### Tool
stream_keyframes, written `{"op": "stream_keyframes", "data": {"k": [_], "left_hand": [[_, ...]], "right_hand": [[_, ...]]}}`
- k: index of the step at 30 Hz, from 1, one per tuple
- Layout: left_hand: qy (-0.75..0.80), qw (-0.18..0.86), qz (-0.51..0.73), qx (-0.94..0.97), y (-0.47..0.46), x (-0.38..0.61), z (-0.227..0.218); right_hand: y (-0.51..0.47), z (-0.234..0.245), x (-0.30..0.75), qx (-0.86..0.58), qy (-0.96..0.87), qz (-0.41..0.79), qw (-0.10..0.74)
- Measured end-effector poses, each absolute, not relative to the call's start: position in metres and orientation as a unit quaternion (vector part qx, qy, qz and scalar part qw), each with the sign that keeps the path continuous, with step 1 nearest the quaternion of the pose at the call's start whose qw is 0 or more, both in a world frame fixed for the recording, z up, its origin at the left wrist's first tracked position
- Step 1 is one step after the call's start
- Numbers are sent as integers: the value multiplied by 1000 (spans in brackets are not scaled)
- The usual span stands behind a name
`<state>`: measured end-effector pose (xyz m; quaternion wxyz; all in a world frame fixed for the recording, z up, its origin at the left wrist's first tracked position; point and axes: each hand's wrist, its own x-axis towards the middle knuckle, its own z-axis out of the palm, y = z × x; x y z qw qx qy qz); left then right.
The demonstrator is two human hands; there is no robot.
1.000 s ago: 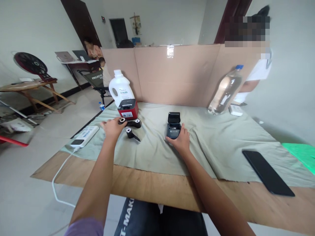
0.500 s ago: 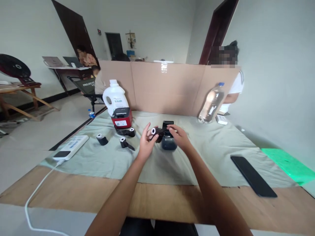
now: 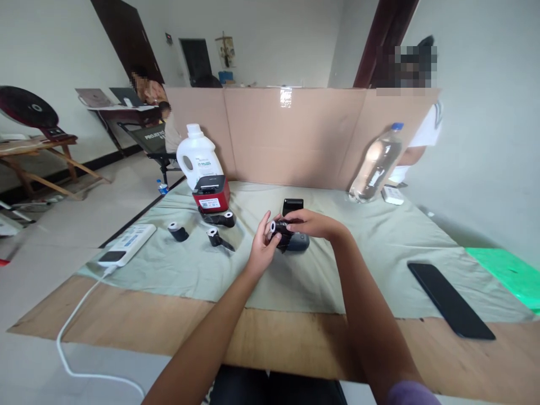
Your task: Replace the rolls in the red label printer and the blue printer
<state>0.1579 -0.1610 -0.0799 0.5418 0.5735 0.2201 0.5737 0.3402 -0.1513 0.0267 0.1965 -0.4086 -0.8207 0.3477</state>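
Observation:
My left hand (image 3: 261, 252) grips a small black roll with a white core (image 3: 279, 227), its thumb below and its fingers behind. From the other side my right hand (image 3: 317, 224) reaches over, its fingertips closed on the right end of the roll. Part of the roll and some fingertips are hidden. Just behind and beneath the hands sits a small dark printer (image 3: 299, 243), partly covered, its lid (image 3: 293, 205) standing up. Three similar rolls lie to the left: one on its own (image 3: 179, 233), one with a loose tail (image 3: 216, 238), and one (image 3: 223, 219) before a red-and-black printer (image 3: 211, 196).
A white power strip (image 3: 127, 246) with a cable lies at left. Behind stand a white jug (image 3: 199, 154) and a cardboard screen (image 3: 295, 138). A clear bottle (image 3: 377, 163) leans at right; a black phone (image 3: 449, 300) lies nearer. People are beyond the screen.
My right hand has moved left from the printer's open lid onto the roll. My left hand still holds the roll. The whole view has shifted slightly.

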Motion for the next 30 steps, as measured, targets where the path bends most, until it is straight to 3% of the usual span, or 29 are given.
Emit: {"op": "stream_keyframes", "data": {"k": [6, 9, 14, 20, 30], "left_hand": [[295, 492, 539, 617, -165, 157, -86], [329, 461, 518, 641, -169, 155, -85], [345, 457, 469, 673, -173, 159, -83], [342, 519, 422, 661, -176, 171, -100], [354, 588, 396, 609, -175, 178, -104]], "right_hand": [[-154, 30, 349, -467, -776, 363, 218], [-151, 27, 352, -526, -769, 282, 231], [-132, 2, 360, -610, -756, 150, 181], [-115, -27, 362, -646, -746, 119, 109], [-106, -54, 355, -662, -738, 83, 99]]}}
